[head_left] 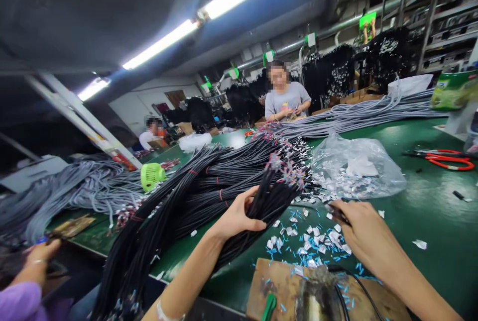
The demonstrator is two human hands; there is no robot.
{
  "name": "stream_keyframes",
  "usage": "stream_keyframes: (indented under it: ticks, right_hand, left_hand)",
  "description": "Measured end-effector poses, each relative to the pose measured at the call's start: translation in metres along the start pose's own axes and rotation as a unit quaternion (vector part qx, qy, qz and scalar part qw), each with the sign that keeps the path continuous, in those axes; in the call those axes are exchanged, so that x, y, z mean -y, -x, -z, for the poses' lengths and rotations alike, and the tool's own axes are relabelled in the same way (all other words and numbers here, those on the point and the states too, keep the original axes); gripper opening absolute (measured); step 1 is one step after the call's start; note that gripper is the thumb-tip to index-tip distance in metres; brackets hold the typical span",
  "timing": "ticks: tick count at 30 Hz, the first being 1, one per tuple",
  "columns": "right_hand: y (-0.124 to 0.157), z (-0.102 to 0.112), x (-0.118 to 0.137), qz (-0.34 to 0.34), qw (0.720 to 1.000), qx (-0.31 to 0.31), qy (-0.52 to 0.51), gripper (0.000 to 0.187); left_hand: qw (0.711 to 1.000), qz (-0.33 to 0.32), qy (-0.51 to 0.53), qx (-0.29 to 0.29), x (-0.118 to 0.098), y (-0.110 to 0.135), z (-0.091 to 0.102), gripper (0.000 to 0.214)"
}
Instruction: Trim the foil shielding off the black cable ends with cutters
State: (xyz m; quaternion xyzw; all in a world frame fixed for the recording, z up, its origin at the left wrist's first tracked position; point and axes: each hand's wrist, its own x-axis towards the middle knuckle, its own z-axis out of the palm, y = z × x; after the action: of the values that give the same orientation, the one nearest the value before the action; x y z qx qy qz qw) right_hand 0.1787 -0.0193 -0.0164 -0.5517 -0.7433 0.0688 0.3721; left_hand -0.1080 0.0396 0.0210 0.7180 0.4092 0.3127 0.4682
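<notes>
My left hand (239, 216) is wrapped round a bundle of black cables (274, 201) whose stripped, coloured wire ends (295, 174) point away to the right. More tied bundles of black cable (194, 186) lie behind it and hang over the table's front edge. Low over the tabletop, my right hand (358, 221) is closed on a small dark object (339, 213), mostly hidden by the fingers. Beneath and between the hands lie scattered silver foil scraps (317, 241) and short blue bits (298, 221).
A wooden board (257, 286) with a metal device (315, 301) sits at the front. Beyond my right hand are a clear plastic bag (358, 166) and red-handled pliers (448, 158). Grey cables (85, 186) cover the left. A co-worker's hand (43, 251) is at left; another person (287, 97) sits opposite.
</notes>
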Motion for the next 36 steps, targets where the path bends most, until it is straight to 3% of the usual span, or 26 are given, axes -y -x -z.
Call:
stream_keyframes:
  ticks: [4,10,16,23,36]
  right_hand:
    - [0.006,-0.016,0.016,0.024,0.992,0.065,-0.105,0.038]
    - [0.008,-0.024,0.022,0.006,0.974,0.132,-0.183,0.029]
    - [0.003,-0.03,0.013,-0.004,0.975,0.118,-0.187,0.022]
    - [0.002,-0.033,0.013,-0.025,0.975,0.099,-0.197,0.023]
    - [0.004,-0.032,0.021,-0.004,0.976,0.087,-0.201,0.022]
  left_hand:
    - [0.984,-0.034,0.157,-0.076,-0.004,0.016,0.016,0.072]
    - [0.98,-0.049,0.172,-0.085,0.008,0.024,0.016,0.074]
    - [0.986,-0.042,0.161,-0.018,0.005,0.034,0.013,0.059]
    - [0.988,-0.082,0.131,-0.02,0.001,0.041,0.024,0.04]
    - [0.982,-0.136,0.13,-0.029,0.008,0.055,0.048,0.042]
